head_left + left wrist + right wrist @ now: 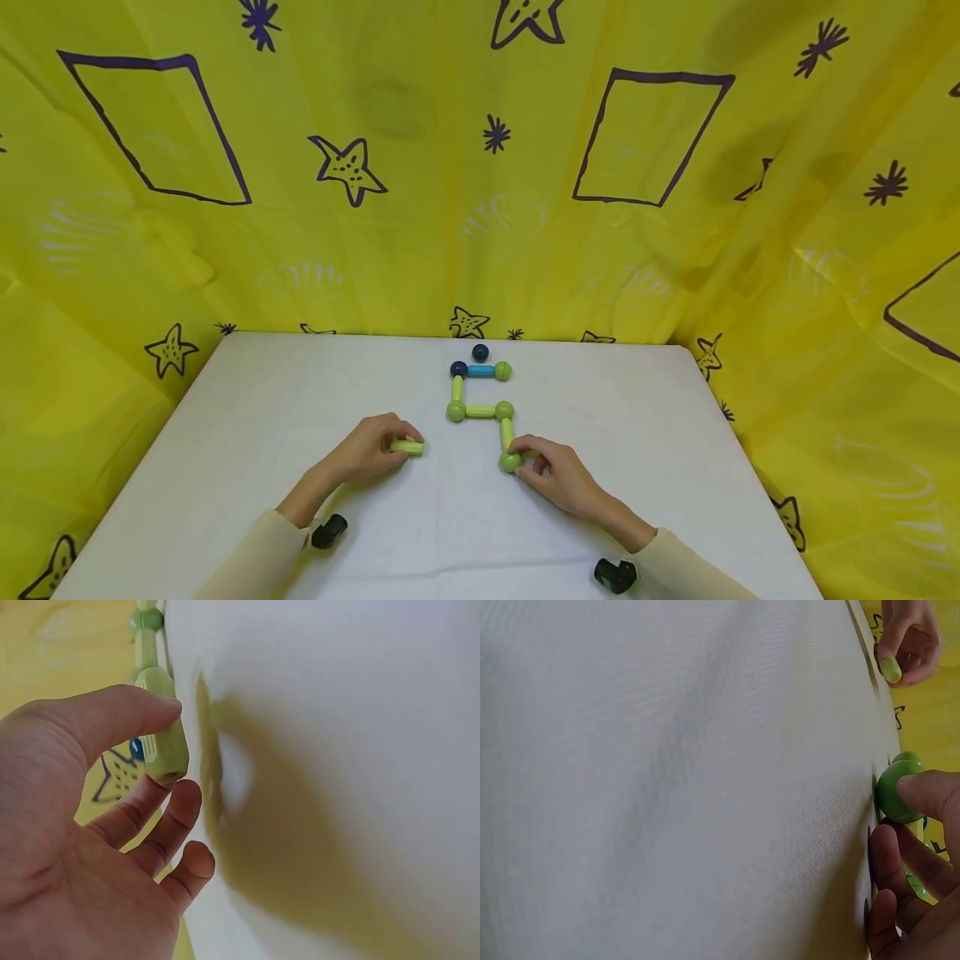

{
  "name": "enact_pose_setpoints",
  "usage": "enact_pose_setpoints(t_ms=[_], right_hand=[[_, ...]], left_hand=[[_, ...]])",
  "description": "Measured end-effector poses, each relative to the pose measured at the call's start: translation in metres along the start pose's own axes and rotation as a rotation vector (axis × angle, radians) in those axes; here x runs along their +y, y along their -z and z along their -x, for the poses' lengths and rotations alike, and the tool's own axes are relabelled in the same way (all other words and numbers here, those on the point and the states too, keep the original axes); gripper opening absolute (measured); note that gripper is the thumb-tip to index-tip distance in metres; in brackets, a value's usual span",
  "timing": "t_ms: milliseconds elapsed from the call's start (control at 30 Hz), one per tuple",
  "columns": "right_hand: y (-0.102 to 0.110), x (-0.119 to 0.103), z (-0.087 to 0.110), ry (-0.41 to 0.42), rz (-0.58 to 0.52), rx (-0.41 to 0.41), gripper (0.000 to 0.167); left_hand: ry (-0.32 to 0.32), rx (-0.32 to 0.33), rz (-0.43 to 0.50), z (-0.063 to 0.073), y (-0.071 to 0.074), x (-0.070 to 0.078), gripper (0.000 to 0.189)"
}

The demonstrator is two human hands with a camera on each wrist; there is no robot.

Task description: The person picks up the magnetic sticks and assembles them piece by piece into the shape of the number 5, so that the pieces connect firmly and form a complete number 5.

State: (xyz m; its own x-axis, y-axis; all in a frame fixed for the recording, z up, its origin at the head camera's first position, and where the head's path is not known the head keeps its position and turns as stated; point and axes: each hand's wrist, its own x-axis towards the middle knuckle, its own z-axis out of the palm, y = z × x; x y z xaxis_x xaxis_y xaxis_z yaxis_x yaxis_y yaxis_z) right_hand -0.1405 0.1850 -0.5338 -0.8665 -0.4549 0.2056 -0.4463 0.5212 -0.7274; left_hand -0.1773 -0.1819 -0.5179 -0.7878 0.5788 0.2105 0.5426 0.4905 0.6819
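Note:
Between thumb and fingers, my left hand [372, 450] pinches a light green rod [407, 448] just over the table. In the left wrist view one end of this rod [166, 754] points toward the camera. My right hand [558, 475] grips a green ball [510, 462] at the near end of a chain of balls and rods lying on the table. From there a green rod [507, 432] runs to another green ball [504, 411]. The chain bends left, then back to a dark blue ball [459, 369], and a blue rod [482, 372] ends at a green ball [503, 371].
A loose dark blue ball [480, 352] sits behind the chain, near the far edge of the white-covered table [615, 400]. A yellow patterned curtain [427, 242] encloses the back and sides. Black wrist cameras [329, 531] are worn at both sleeves.

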Motion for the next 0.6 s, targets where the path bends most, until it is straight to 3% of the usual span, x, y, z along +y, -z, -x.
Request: enact_pose_setpoints(t_ms=[300, 600], right_hand=[[0.000, 0.000, 0.001, -0.001, -0.008, -0.003, 0.032], [-0.002, 0.001, 0.001, 0.018, -0.012, 0.024, 0.033]], left_hand=[[-0.004, -0.035, 0.027, -0.026, -0.019, 0.015, 0.028], [-0.034, -0.061, 0.054, -0.042, -0.037, 0.025, 0.026]])
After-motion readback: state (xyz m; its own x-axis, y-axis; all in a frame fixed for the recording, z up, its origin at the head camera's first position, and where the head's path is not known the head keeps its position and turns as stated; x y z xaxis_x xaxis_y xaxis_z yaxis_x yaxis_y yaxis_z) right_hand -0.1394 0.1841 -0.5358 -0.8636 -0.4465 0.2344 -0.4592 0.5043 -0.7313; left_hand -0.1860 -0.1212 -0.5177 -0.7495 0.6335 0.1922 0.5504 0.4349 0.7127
